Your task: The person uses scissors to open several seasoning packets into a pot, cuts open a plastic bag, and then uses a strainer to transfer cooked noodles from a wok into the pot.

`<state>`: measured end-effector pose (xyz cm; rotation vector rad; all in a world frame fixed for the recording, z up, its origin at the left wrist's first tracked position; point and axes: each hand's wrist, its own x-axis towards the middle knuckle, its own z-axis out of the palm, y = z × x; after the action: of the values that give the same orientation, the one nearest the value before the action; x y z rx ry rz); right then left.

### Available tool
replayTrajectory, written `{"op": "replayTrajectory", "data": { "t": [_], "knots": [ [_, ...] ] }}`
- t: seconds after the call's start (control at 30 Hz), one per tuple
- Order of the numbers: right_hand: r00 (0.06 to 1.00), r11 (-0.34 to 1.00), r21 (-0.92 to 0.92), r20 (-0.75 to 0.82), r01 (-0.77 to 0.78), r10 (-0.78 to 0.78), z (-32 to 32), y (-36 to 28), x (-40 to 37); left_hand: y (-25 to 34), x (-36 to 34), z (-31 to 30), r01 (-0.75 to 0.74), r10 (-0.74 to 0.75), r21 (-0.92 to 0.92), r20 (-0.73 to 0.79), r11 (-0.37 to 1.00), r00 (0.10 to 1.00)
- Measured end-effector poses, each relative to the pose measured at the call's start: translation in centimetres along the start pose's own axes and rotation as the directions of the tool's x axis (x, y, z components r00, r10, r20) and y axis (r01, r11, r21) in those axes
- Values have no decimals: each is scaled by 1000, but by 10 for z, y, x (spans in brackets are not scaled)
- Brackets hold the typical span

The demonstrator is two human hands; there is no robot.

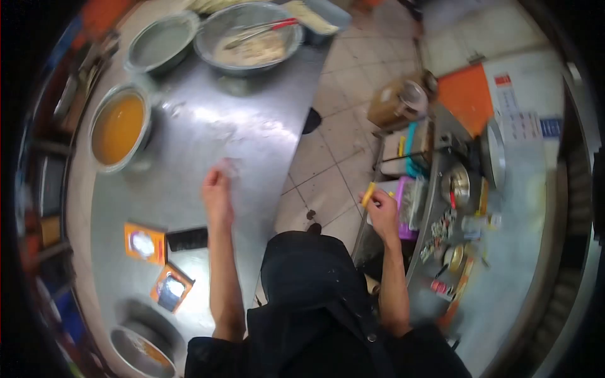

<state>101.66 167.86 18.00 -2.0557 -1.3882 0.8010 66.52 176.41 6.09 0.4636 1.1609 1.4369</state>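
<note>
The left hand (217,192) is at 9 o'clock from the middle of the view. Its fingers look curled in and bunched up, but their tips are blurry. The left arm (225,277) is bare below the elbow and points up to 12 o'clock, with the wrist (220,225) almost straight. The right hand (383,211) is just past 3 o'clock. Its fingers bend in a pinch, toward 10 o'clock. The right arm (393,283), bare too, points near 12 o'clock. The two hands are well apart.
</note>
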Motion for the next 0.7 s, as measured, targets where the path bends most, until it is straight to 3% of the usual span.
{"op": "replayTrajectory", "data": {
  "t": [0.07, 0.13, 0.17, 0.2, 0.23, 0.27, 0.33, 0.4, 0.47, 0.53, 0.6, 0.63, 0.7],
  "knots": [
    [999, 999, 36, -35, -12, 13, -7, -6, -3, -40, -2, 68, 89, -117, 319, 70, 943, 991],
    [986, 970, 244, 160, 5, -45, -16, 10, -6, -76, -20, 131, -112, 44, 384, 183, 917, 982],
    [990, 966, 259, 134, 0, -36, -22, 17, -8, -71, -34, 162, -10, -77, 332, 248, 943, 966],
    [957, 849, 523, 278, -79, -82, -30, 25, -11, -59, -50, 191, 100, -193, 289, 315, 952, 929],
    [903, 659, 728, 391, -187, -175, -38, 32, -15, -55, -63, 214, 91, -197, 304, 339, 948, 920],
    [914, 645, 743, 369, -180, -170, -46, 38, -18, -54, -75, 235, 77, -185, 273, 397, 959, 899],
    [883, 434, 872, 372, -226, -287, -64, 51, -22, -60, -96, 268, 59, -177, 256, 467, 965, 866],
    [885, 388, 891, 362, -236, -292, -77, 79, -23, -72, -116, 292, 45, -130, 162, 564, 986, 815],
    [872, 245, 931, 344, -269, -349, -93, 102, -20, -84, -136, 312, 63, -183, 221, 577, 973, 796],
    [883, 240, 939, 318, -245, -344, -110, 124, -20, -95, -153, 332, 81, -233, 275, 581, 958, 780],
    [893, 235, 946, 294, -222, -340, -127, 145, -19, -105, -165, 351, 316, -390, 231, 609, 920, 691],
    [895, 259, 943, 293, -212, -335, -136, 156, -17, -111, -167, 358, 312, -393, 240, 608, 919, 689],
    [899, 276, 939, 292, -205, -325, -153, 177, -15, -122, -168, 368, 589, -466, 55, 672, 806, 576]
  ]
}}
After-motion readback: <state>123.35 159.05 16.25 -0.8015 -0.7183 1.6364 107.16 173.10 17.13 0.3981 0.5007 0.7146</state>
